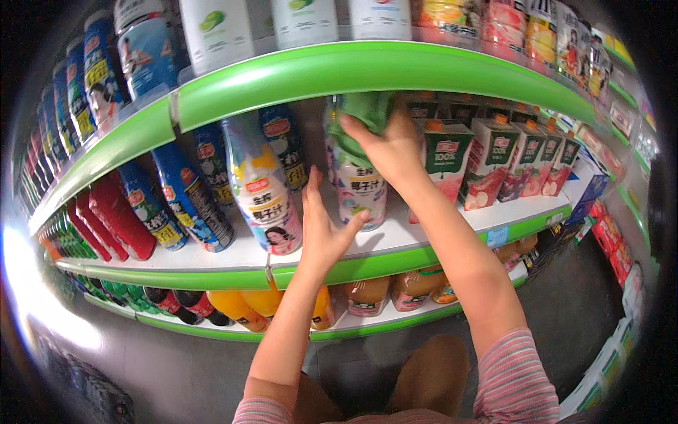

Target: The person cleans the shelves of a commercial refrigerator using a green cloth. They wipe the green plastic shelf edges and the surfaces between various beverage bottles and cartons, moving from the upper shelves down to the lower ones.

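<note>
My right hand (389, 143) holds a green cloth (365, 119) against the upper part of a white and pink drink bottle (363, 196) on the middle shelf. Below and left of it, my left hand (326, 222) is upright with thumb and fingers apart and holds nothing. Its thumb overlaps the bottle in view; whether it touches cannot be told. Just left of my left hand stands a similar bottle (267, 204) with a portrait on its label. The shelf board (344, 254) has a green front edge.
Juice cartons (442, 153) with orange caps stand right of the bottle. Blue bottles (190, 201) and red boxes (122, 217) line the left. Above runs the upper shelf's green edge (371, 63), close over my right hand. Large juice bottles (365, 297) stand on the lowest shelf.
</note>
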